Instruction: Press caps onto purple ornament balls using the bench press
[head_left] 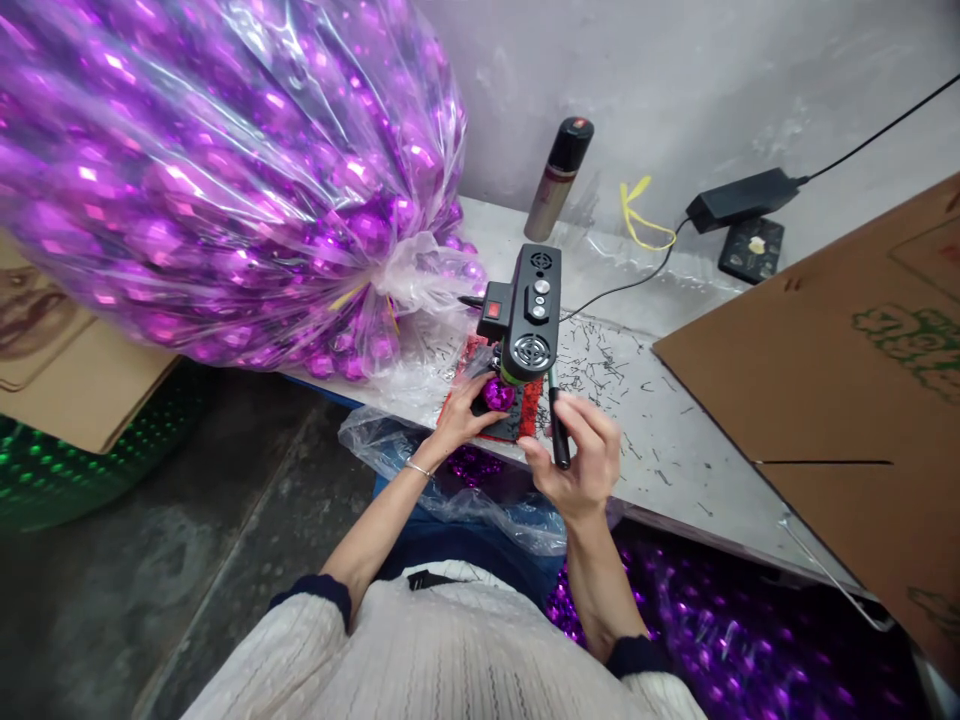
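A bulging clear bag [262,180] of purple balls fills the far left, its knotted neck resting on the desk [690,450]; if it slumped right, it could crowd the machine [534,310]. A box [810,330] stands at the right. The machine sits mid-desk, with a dark-capped can [559,180] beyond it. The right hand [585,460] is loosely spread around the lever [560,430], fingers curled against its right side and thumb apart on the left; so slack a hold might slip under a hard pull. The left hand [457,410] pinches the ball [499,393] between thumb and fingers, just under the machine's near end. Fingertips that close could get caught, or a small tilt might spoil the alignment. Wire bits [592,370] litter the desk and could prick a resting hand.
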